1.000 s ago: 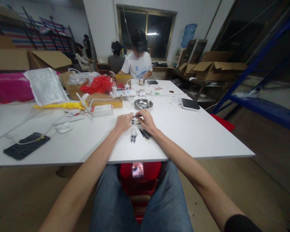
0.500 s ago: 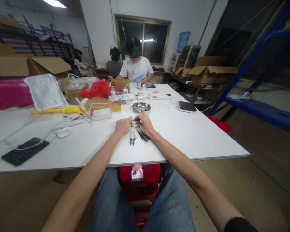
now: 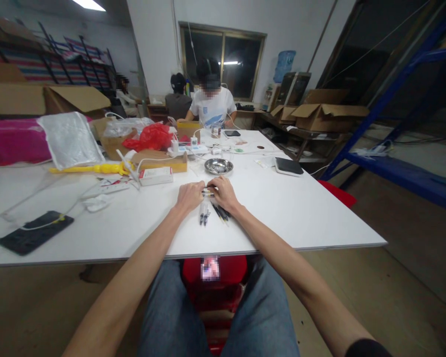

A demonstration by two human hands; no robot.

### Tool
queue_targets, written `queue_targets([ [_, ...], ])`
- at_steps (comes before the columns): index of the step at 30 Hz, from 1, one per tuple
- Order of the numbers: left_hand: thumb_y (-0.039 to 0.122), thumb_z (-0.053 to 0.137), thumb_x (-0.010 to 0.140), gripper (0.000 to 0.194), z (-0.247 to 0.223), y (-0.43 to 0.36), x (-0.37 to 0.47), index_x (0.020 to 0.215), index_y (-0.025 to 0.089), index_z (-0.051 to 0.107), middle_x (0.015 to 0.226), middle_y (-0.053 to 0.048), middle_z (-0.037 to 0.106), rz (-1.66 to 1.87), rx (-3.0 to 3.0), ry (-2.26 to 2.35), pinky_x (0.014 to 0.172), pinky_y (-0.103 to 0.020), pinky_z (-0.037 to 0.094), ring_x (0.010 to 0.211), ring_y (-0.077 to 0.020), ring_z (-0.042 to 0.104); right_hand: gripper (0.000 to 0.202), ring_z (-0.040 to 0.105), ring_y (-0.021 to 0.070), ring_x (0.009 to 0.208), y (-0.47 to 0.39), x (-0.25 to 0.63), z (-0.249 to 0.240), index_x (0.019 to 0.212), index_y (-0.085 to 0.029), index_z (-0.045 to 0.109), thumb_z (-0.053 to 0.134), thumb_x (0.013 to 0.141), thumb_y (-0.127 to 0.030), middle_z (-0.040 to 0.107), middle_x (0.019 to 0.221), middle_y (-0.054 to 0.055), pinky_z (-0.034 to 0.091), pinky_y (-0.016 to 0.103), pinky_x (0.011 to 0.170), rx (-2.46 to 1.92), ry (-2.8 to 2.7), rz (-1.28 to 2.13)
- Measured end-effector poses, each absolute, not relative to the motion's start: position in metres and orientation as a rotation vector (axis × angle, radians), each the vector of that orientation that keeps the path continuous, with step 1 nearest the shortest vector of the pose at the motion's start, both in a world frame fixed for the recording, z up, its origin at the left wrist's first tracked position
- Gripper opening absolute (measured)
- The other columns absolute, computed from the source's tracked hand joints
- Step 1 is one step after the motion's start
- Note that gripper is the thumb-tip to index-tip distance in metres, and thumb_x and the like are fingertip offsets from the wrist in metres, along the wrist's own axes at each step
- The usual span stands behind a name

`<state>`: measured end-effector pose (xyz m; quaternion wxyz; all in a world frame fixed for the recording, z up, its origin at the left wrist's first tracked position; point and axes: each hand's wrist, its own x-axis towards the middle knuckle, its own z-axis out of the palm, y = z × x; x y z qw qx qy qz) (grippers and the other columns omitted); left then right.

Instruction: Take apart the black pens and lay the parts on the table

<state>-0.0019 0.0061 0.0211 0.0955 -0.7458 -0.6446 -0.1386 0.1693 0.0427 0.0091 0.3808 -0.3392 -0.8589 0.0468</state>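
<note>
My left hand [image 3: 190, 196] and my right hand [image 3: 225, 192] meet over the white table, fingers closed. Between their fingertips runs a slim dark pen part [image 3: 209, 187], largely hidden by the fingers. Just below it lie a few thin pen pieces [image 3: 208, 194], partly covered by my hands. Nearer to me are several clear pen barrels [image 3: 203, 214] with dark ends, side by side. To their right, beside my right wrist, several black pen refills [image 3: 220, 211] with pale tips lie in a loose slanting bunch. A shiny metal dish [image 3: 218, 166] stands just beyond my hands, with small things in it too blurred to name.
Left on the white table [image 3: 301, 218] are a small white box [image 3: 156, 175], a yellow tool [image 3: 92, 169], cables and a black power strip [image 3: 36, 232]. A black-and-white device [image 3: 288, 166] lies to the right. Across the table sits a person [image 3: 212, 106].
The view has shifted very slightly. Both hands stay together at the same spot, with the dark pen part still between the fingertips.
</note>
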Motion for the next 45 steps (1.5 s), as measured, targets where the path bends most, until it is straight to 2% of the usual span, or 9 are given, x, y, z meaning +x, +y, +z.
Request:
queue_targets([
  [4, 0.019, 0.044, 0.093, 0.025, 0.021, 0.006, -0.007, 0.1, 0.024, 0.068, 0.098, -0.007, 0.077, -0.46, -2.158, -1.965, 0.071, -0.032, 0.04, 0.096, -0.0253, 0.071, 0.018, 0.054, 0.0263, 0.101, 0.043, 0.174, 0.011, 0.099, -0.018, 0.066, 0.051, 0.094, -0.01, 0.067, 0.101, 0.01, 0.039, 0.037, 0.087, -0.917, -2.146, 0.086],
  [10, 0.046, 0.038, 0.104, 0.033, 0.018, 0.005, -0.005, 0.107, 0.026, 0.064, 0.103, -0.005, 0.076, -0.608, -2.273, -1.839, 0.072, -0.03, 0.038, 0.097, -0.0219, 0.068, 0.031, 0.053, 0.0273, 0.104, 0.042, 0.175, 0.011, 0.112, -0.017, 0.068, 0.047, 0.093, -0.006, 0.068, 0.1, 0.01, 0.037, 0.038, 0.091, -0.91, -2.334, -0.09],
  [14, 0.039, 0.035, 0.105, 0.034, 0.017, 0.007, -0.007, 0.109, 0.024, 0.066, 0.106, -0.007, 0.072, -0.655, -2.314, -1.658, 0.082, -0.033, 0.039, 0.102, -0.0229, 0.064, 0.033, 0.053, 0.0257, 0.101, 0.045, 0.174, 0.007, 0.114, -0.016, 0.066, 0.043, 0.093, -0.005, 0.065, 0.104, 0.011, 0.04, 0.035, 0.09, -0.87, -2.34, -0.049],
  [20, 0.034, 0.034, 0.105, 0.034, 0.019, 0.007, -0.004, 0.116, 0.022, 0.065, 0.107, -0.01, 0.069, -0.636, -2.321, -1.543, 0.089, -0.04, 0.035, 0.106, -0.0262, 0.057, 0.022, 0.054, 0.0242, 0.097, 0.05, 0.174, 0.002, 0.105, -0.018, 0.066, 0.044, 0.102, -0.024, 0.064, 0.1, 0.01, 0.041, 0.035, 0.089, -0.852, -2.218, 0.068],
  [27, 0.026, 0.036, 0.103, 0.03, 0.019, 0.008, -0.01, 0.105, 0.022, 0.066, 0.103, -0.011, 0.067, -0.582, -2.27, -1.571, 0.086, -0.042, 0.035, 0.104, -0.0284, 0.054, 0.018, 0.055, 0.0233, 0.089, 0.056, 0.187, 0.007, 0.09, -0.018, 0.066, 0.049, 0.096, -0.018, 0.066, 0.091, 0.009, 0.041, 0.034, 0.084, -0.858, -2.125, 0.187],
  [34, 0.016, 0.042, 0.096, 0.023, 0.012, 0.005, -0.032, 0.09, 0.023, 0.063, 0.093, -0.008, 0.067, -0.813, -2.096, -1.752, 0.087, -0.04, 0.037, 0.101, -0.0279, 0.055, 0.016, 0.053, 0.0196, 0.074, 0.054, 0.203, 0.013, 0.082, -0.019, 0.063, 0.051, 0.092, -0.022, 0.065, 0.081, 0.005, 0.041, 0.031, 0.072, -0.921, -1.96, 0.308],
  [40, 0.014, 0.043, 0.093, 0.022, 0.011, 0.005, -0.032, 0.086, 0.023, 0.061, 0.093, -0.007, 0.068, -0.896, -2.097, -1.79, 0.088, -0.039, 0.038, 0.101, -0.0268, 0.056, 0.038, 0.04, 0.013, 0.058, 0.029, 0.187, 0.018, 0.07, -0.018, 0.062, 0.05, 0.099, -0.038, 0.053, 0.059, -0.002, 0.03, 0.028, 0.061, -0.905, -2.179, 0.381],
  [42, 0.014, 0.043, 0.092, 0.021, 0.011, 0.006, -0.032, 0.086, 0.023, 0.061, 0.092, -0.007, 0.068, -0.921, -2.084, -1.802, 0.088, -0.039, 0.039, 0.1, -0.0265, 0.056, 0.037, 0.046, 0.0131, 0.06, 0.027, 0.184, 0.018, 0.071, -0.017, 0.066, 0.052, 0.098, -0.038, 0.058, 0.063, 0.0, 0.033, 0.027, 0.063, -0.825, -2.237, 0.492],
  [45, 0.014, 0.044, 0.092, 0.021, 0.011, 0.006, -0.031, 0.085, 0.023, 0.061, 0.09, -0.007, 0.068, -0.945, -2.087, -1.797, 0.088, -0.038, 0.039, 0.099, -0.0262, 0.056, 0.023, 0.059, 0.0163, 0.073, 0.03, 0.185, 0.017, 0.08, -0.015, 0.072, 0.061, 0.091, -0.031, 0.07, 0.079, 0.005, 0.042, 0.027, 0.071, -0.678, -2.229, 0.763],
])
